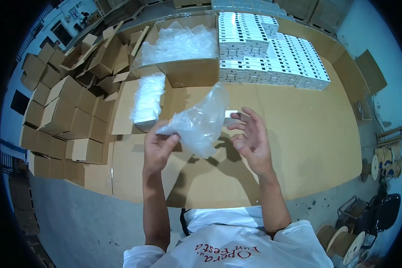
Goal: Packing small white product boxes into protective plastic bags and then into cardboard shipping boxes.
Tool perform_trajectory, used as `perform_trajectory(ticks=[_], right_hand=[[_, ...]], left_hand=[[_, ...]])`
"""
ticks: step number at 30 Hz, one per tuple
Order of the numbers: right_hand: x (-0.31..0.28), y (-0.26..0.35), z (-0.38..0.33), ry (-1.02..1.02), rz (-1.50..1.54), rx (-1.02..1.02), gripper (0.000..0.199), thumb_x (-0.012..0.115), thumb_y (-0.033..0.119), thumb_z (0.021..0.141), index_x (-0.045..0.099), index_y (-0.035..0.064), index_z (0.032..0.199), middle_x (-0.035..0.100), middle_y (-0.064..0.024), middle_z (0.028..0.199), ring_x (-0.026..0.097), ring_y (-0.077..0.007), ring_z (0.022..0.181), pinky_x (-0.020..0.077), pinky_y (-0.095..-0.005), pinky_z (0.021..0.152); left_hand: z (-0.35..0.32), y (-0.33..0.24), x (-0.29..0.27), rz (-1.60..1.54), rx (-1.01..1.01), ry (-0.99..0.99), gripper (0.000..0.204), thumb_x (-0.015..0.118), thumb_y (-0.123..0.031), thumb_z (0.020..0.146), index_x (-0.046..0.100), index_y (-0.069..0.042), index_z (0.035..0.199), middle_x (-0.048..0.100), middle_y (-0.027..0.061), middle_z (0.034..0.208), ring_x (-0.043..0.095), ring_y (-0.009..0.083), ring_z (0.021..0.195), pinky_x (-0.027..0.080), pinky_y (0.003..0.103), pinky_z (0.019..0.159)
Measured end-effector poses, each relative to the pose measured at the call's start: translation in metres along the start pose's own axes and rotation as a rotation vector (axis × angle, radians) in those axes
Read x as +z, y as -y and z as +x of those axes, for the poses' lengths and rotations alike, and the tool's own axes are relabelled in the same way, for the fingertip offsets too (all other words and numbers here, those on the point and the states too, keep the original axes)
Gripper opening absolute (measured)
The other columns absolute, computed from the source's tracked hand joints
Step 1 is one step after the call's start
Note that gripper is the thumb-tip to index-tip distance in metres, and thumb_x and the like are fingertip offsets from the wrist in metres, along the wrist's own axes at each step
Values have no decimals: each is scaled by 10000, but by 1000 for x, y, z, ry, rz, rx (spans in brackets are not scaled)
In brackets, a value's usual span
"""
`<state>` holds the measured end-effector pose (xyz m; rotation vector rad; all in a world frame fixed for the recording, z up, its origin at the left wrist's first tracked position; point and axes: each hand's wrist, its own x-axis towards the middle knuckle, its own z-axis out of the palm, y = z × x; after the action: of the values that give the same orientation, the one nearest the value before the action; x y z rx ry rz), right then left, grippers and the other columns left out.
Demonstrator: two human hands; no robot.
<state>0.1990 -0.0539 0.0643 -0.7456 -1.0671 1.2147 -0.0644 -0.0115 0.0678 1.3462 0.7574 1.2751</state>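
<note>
Bag [201,123] of clear plastic is held above the cardboard-topped desk [308,143], pinched between thumb and fingers of the left hand [157,149]. I find the right hand [256,147] empty, fingers loosely spread. A small white box [230,115] shows behind its fingertips; I cannot tell whether they touch. I note stacked white boxes [272,73] farther back, right of an open carton [190,73].

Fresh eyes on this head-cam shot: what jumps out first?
Probably the crumpled clear plastic bag, pinched in the left hand at mid-picture, with the right hand open beside it. Next, the block of white boxes at the table's far side, right of an open carton full of clear plastic. Brown cartons pile up at left.
</note>
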Motion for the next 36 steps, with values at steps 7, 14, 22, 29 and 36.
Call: perform_trajectory(ticks=[7, 14, 22, 29, 36], right_hand=[[8, -19, -6, -84, 197, 132, 611, 684, 78, 936, 368, 9, 1454, 577, -114, 1237, 613, -148, 1028, 538, -299, 858], [16, -18, -3, -100, 177, 142, 472, 625, 93, 974, 439, 7, 1400, 655, -112, 1141, 657, -145, 900, 519, -276, 751], [-2, -22, 3, -46, 124, 172, 422, 595, 92, 977, 482, 22, 1378, 687, -115, 1115, 657, -144, 868, 503, -275, 758], [-17, -23, 14, -50, 166, 212, 395, 596, 70, 968, 508, 17, 1350, 688, -105, 1086, 649, -141, 890, 499, -272, 774], [-21, -23, 23, -60, 147, 215, 389, 615, 70, 956, 523, 17, 1330, 695, -105, 1051, 645, -141, 881, 499, -273, 767]], left_hand=[[-6, 15, 11, 19, -64, 48, 308, 678, -81, 942, 614, -10, 1235, 667, -13, 957, 551, 32, 806, 433, 205, 646], [29, -14, 4, 88, -4, -5, 285, 687, -111, 953, 639, 11, 1206, 664, 10, 1022, 587, 70, 926, 474, 240, 807], [207, -31, -35, 356, 182, -102, 304, 647, -188, 991, 636, 29, 1205, 659, 47, 1044, 616, 105, 952, 537, 284, 855], [317, 17, -74, 457, -158, -370, 361, 583, -264, 1008, 654, 64, 1140, 702, 132, 942, 691, 204, 946, 588, 355, 820], [350, 46, -108, 1373, 33, -392, 531, 370, -377, 1027, 661, 39, 1178, 653, 323, 1067, 570, 504, 1115, 418, 523, 1051]])
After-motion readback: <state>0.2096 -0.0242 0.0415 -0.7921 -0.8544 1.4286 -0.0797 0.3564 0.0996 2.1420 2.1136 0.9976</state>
